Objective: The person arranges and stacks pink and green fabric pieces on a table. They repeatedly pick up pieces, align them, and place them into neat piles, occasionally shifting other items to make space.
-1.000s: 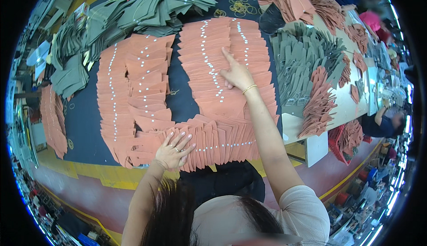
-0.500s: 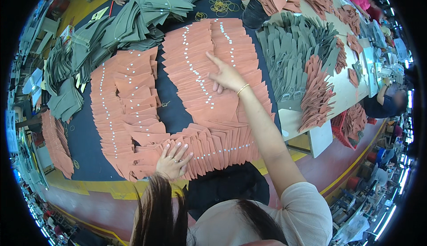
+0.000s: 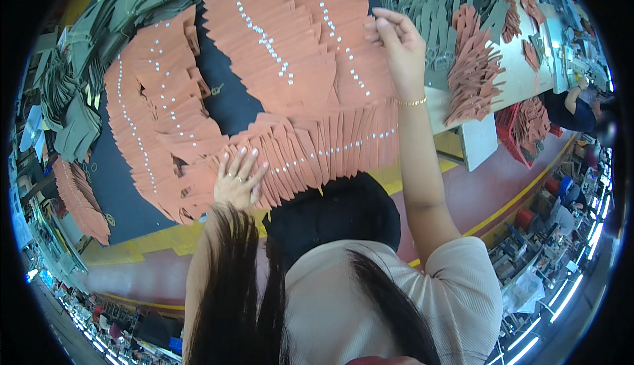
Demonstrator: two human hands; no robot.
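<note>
Coral fabric pieces [image 3: 343,124], overlapped in rows, laid on a dark table [image 3: 231,101].
Left hand [image 3: 239,179]: placed palm down on the row along the table's near edge, fingers spread, nothing gripped. Right hand [image 3: 400,44]: raised at the table's right edge, forearm [image 3: 419,160] extended, fingers loosely bent; whether anything is pinched or touched cannot be told, the palm being hidden. Left forearm [image 3: 203,253] partly covered by dark hair [image 3: 228,292]; far ends of the right-hand columns [image 3: 277,48] cut off.
</note>
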